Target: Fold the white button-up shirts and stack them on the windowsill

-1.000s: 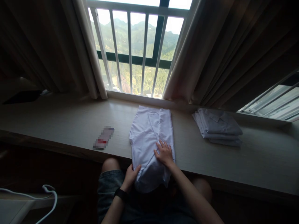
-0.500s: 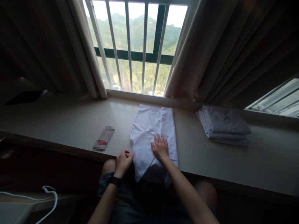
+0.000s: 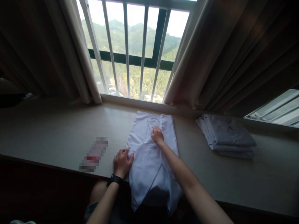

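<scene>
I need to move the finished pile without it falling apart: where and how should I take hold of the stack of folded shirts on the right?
Probably the near long edge of the stack of folded shirts, coming from the front of the ledge. It lies flat with layers showing at that edge, so fingers can slide under the bottom layer, thumb on top. The curtain hangs close behind it.

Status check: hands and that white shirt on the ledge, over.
Left hand flat on white shirt edge. Right hand pressing mid-shirt. Hem hangs off ledge. Folded stack sits clear.
</scene>
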`<state>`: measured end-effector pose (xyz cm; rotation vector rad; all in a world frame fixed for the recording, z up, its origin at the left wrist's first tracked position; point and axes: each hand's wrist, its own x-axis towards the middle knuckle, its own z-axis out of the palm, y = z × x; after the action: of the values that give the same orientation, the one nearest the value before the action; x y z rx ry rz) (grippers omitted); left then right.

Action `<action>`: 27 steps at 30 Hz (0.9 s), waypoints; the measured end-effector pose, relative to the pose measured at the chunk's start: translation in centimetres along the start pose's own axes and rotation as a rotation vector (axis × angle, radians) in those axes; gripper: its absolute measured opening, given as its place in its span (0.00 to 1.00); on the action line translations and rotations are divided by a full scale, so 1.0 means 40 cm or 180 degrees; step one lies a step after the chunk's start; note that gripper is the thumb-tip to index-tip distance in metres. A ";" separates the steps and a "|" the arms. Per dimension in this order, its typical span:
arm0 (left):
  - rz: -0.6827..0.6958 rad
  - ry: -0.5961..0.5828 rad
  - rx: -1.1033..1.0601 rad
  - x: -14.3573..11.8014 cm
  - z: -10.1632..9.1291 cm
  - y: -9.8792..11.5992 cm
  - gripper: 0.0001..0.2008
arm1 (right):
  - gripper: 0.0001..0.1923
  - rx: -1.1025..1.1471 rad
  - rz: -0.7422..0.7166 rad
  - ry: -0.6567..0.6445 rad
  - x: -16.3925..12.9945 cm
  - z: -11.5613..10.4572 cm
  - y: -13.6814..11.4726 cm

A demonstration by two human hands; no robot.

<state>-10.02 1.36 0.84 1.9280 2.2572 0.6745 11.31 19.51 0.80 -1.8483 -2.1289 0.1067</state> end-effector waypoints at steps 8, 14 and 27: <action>-0.0098 -0.0003 0.0110 0.028 0.018 0.000 0.20 | 0.21 -0.0092 0.0296 -0.0109 0.322 0.022 0.114; -0.0016 0.0072 0.0218 0.027 0.026 0.002 0.21 | 0.23 -0.0078 0.0443 -0.0234 0.371 0.028 0.195; 0.0138 0.0211 0.0387 0.028 0.019 0.010 0.20 | 0.32 -0.0506 -0.0151 -0.0337 0.260 0.070 0.154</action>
<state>-9.59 2.66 0.54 2.0440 2.3535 0.6291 15.21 31.05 -1.50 -1.9168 -2.3126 0.0252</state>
